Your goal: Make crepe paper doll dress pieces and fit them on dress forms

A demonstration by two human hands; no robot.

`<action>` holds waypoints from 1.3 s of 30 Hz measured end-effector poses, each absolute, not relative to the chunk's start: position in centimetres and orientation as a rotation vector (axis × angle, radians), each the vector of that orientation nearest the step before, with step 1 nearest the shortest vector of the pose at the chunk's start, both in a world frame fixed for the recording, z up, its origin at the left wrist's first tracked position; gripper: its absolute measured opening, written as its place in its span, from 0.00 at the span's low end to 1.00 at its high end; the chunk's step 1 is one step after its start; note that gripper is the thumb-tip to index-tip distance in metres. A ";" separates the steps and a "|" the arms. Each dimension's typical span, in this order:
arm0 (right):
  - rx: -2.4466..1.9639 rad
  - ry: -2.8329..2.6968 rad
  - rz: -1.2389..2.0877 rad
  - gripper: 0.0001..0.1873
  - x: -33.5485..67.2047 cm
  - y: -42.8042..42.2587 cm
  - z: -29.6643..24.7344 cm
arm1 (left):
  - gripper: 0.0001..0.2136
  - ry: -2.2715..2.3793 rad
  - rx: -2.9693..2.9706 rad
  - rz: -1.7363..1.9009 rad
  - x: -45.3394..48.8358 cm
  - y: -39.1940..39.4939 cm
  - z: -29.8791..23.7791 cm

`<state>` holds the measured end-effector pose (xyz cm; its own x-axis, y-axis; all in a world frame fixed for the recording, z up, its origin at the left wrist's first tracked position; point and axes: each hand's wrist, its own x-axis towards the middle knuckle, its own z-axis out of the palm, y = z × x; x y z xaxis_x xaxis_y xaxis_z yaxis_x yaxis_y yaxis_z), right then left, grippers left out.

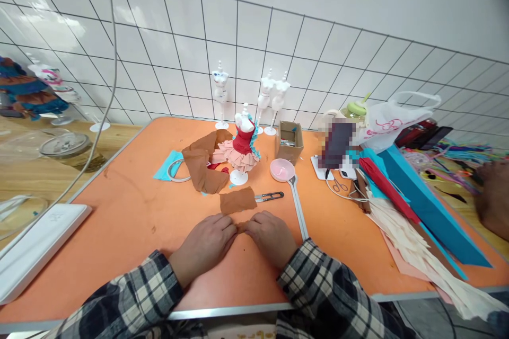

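Between the fingertips of both hands is a small strip of brown crepe paper (pixel 242 227), mostly covered by them. My left hand (pixel 209 243) pinches its left end, and my right hand (pixel 272 238) pinches the right end; both rest low over the orange table. Just beyond lies a brown crepe paper rectangle (pixel 237 201), its right edge touching black-handled thread snips (pixel 270 197). Farther back stands a mini dress form (pixel 242 140) with a red bodice and pink ruffled skirt. A larger brown crepe sheet (pixel 201 161) lies left of it.
A pink bowl (pixel 282 169), metal tweezers (pixel 298 209) and a cardboard box (pixel 289 140) stand right of centre. Bare dress forms (pixel 220 92) line the wall. Coloured paper (pixel 433 206) covers the right side. A white box-shaped device (pixel 43 246) sits left. Another person's hand (pixel 493 201) shows far right.
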<state>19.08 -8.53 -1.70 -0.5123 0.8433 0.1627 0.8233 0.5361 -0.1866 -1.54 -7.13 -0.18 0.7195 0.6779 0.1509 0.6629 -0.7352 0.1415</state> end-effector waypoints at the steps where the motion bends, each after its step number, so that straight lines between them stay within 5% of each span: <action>1: -1.411 -2.530 0.147 0.05 19.1 -8.5 -1.7 | 0.09 1.113 2.834 0.267 -1.6 -7.1 -0.2; 12: -1.371 -2.559 0.187 0.08 18.9 -7.8 -1.2 | 0.08 1.157 2.848 0.375 -1.5 -6.8 -0.6; 18: -1.436 -2.447 0.288 0.24 18.8 -7.0 -1.9 | 0.07 1.161 2.900 0.456 -1.4 -5.7 -0.8; 26: -1.414 -2.273 0.629 0.09 19.1 -7.3 -1.2 | 0.06 1.188 2.826 0.285 -1.8 -6.7 -0.7; 32: -1.345 -2.345 0.306 0.15 19.6 -5.9 -0.9 | 0.06 1.165 2.858 0.328 -2.7 -6.8 -0.7; 36: -1.337 -2.447 0.210 0.08 19.5 -4.4 -0.8 | 0.07 1.169 2.902 0.365 -2.7 -6.6 -0.5; 39: -1.300 -2.454 0.101 0.11 18.8 -4.4 -0.7 | 0.08 1.180 2.957 0.521 -2.4 -6.7 -0.5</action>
<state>18.84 -4.36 -0.67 -0.5114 0.8124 0.2801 0.7866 0.5738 -0.2282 -2.45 -6.65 -0.49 0.6808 0.6556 0.3266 0.6830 -0.7293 0.0405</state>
